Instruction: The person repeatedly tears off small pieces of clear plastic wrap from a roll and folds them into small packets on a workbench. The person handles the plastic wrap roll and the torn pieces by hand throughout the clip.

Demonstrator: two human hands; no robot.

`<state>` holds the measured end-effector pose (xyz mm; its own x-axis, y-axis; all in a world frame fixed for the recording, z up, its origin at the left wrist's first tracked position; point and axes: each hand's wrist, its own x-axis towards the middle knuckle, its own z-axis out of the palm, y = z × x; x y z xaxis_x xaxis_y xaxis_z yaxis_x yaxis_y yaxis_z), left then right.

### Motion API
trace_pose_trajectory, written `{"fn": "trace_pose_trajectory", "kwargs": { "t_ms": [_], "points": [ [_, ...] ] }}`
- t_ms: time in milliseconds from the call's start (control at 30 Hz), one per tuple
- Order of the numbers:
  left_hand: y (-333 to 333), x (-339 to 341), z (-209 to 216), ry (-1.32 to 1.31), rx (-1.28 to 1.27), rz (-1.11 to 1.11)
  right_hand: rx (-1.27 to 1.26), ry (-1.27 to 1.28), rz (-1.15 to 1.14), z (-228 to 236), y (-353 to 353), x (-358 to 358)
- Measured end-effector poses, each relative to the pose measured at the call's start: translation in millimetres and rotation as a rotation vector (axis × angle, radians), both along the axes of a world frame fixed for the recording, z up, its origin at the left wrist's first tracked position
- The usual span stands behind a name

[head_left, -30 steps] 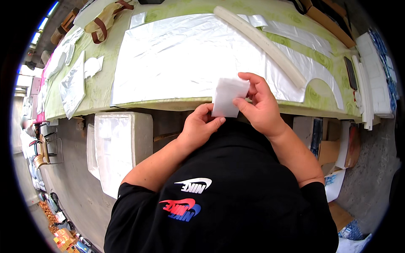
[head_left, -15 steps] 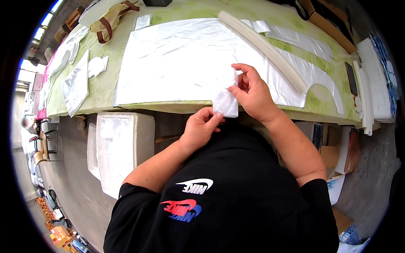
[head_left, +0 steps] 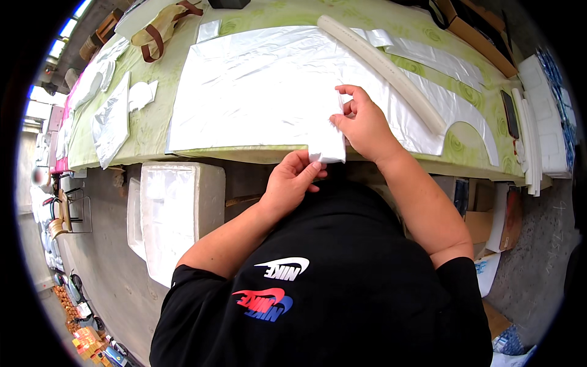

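My right hand [head_left: 364, 122] pinches the top of a small folded white plastic sheet [head_left: 327, 147] over the table's front edge. My left hand [head_left: 296, 180] grips the bottom of the same sheet from below. Behind it, a large silvery-white plastic sheet [head_left: 263, 92] lies spread flat on the green patterned table [head_left: 153, 128]. A long cream tube [head_left: 379, 64] lies diagonally across that sheet, just beyond my right hand.
A white foam box [head_left: 174, 214] stands on the floor to my left. More plastic sheets [head_left: 110, 116] and a tan bag [head_left: 162, 27] lie at the table's left end. White foam pieces [head_left: 544, 128] and cardboard boxes [head_left: 507, 214] sit to the right.
The small white sheet has come down from an open, held-up position and is now folded narrower at the table edge. Both hands have moved down with it.
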<state>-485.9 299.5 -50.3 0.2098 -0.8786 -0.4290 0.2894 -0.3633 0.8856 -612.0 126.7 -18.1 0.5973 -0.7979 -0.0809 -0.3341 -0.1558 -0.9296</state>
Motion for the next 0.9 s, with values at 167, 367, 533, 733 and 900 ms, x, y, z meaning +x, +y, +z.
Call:
{"fn": "trace_pose_trajectory", "kwargs": {
  "t_ms": [167, 367, 533, 733, 900],
  "points": [
    [14, 7, 22, -0.176, 0.071, -0.078, 0.071, 0.057, 0.001, -3, -5, 4],
    [-16, 53, 45, -1.154, -0.685, -0.316, 0.057, 0.087, -0.003, 1, -7, 4],
    [-69, 64, 42, -1.394, -0.555, -0.713, -0.002, 0.049, -0.064, 3, -1, 3],
    [-73, 65, 38, -1.557, -0.578, -0.803, 0.189, -0.204, -0.086, 12, 44, -26],
    [-67, 53, 38, -1.556, -0.516, -0.776, 0.289, -0.342, -0.015, 2, 62, -45]
  ]
}}
